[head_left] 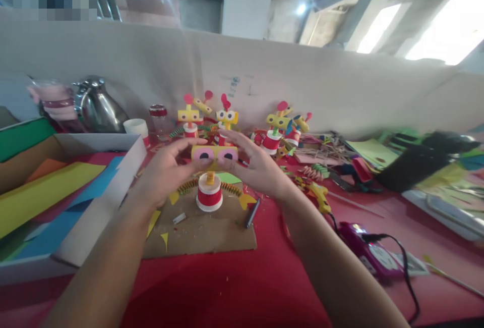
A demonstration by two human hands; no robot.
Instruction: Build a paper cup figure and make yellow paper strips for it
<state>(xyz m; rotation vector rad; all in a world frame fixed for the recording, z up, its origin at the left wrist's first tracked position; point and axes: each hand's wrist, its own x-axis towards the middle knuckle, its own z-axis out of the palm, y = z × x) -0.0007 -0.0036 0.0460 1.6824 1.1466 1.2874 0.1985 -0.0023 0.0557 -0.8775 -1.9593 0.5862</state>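
Observation:
A yellow paper-tube head (215,150) with two pink-ringed black eyes is held between my two hands. My left hand (166,169) grips its left end, thumb at the lower front and fingers behind. On the other end my right hand (260,169) has the same kind of grip. Below the head stands an upright paper cup (209,198), white with a red band. An orange-yellow neck piece (210,178) rises from the cup's top, and folded-paper spring arms (231,187) with yellow ends spread to both sides. The cup rests on a cardboard sheet (212,242).
On the cardboard lie a dark pen (252,213), a small whitish piece (179,218) and yellow scraps (164,240). Several similar paper figures (271,141) stand behind. A box (138,149) of coloured paper is left; a yellow glue gun (321,198) and purple power strip (372,252) are right.

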